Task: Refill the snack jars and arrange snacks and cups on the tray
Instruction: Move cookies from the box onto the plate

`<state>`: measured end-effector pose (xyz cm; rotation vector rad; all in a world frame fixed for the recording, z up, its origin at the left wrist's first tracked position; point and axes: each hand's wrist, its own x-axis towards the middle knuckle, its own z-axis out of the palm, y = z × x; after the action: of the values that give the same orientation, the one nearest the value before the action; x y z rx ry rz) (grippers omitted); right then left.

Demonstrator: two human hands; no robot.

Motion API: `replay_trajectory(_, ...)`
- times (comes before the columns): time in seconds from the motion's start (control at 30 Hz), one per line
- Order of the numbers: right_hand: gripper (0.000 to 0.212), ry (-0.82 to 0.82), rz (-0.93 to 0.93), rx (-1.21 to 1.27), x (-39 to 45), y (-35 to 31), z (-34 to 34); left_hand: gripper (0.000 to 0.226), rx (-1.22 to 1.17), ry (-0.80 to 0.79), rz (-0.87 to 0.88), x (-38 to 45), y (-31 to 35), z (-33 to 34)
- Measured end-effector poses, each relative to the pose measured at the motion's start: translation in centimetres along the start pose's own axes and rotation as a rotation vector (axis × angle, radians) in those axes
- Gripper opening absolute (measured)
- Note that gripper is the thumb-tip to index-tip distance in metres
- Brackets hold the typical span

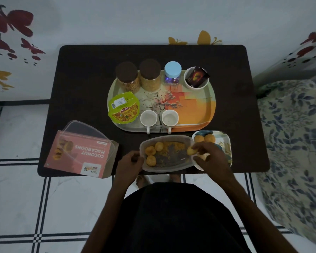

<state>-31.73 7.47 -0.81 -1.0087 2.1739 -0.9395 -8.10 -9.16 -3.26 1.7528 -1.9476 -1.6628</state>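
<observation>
A clear plastic container (171,166) with three macaroons (150,151) sits at the table's near edge. My left hand (130,161) grips its left rim. My right hand (207,155) pinches one macaroon (191,150) at the container's right end, beside a small square plate (224,145) holding two macaroons (204,138). On the patterned tray (195,108) stand two brown-lidded snack jars (128,77), a blue-lidded jar (172,73), a white bowl (196,79) with dark packets, a green snack cup (123,110) and two white cups (148,118).
A pink Coconut Macaroons box (80,154) lies at the table's near left corner with the clear lid (86,132) leaning on it. The dark table (84,79) stands on a tiled floor. A floral bedspread (295,134) lies to the right.
</observation>
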Motion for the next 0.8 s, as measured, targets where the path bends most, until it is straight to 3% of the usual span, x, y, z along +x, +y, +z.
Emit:
replay_trajectory(0.07, 0.033, 0.049, 0.131, 0.072, -0.9, 1.4, -1.5, 0.005, 0.036, 0.016, 0.010, -0.1, 0.4, 0.0)
replay_trajectory(0.27, 0.025, 0.054, 0.459, 0.216, -2.3, 5.5, -3.9, 0.030, 0.229, 0.147, 0.032, -1.0, 3.3, -1.1)
replay_trajectory(0.43, 0.016, -0.099, 0.526, 0.168, -1.7, 7.4, -3.2, 0.025, 0.310, 0.397, 0.262, -2.0, 5.3, -3.2)
replay_trajectory(0.53, 0.011, -0.102, 0.531, 0.155, -0.8, 7.8, -2.7, 0.025, 0.434, 0.552, 0.379, -1.4, 4.7, -4.9)
replay_trajectory(0.67, 0.012, -0.075, 0.525, 0.049, 0.4, 7.8, -2.3, 0.042, 0.562, 0.666, 0.314, -0.5, 3.0, -6.4)
replay_trajectory(0.8, 0.010, -0.058, 0.534, 0.019, 0.6, 7.3, -1.9, 0.054, 0.586, 0.641, 0.195, -0.7, 1.9, -6.5)
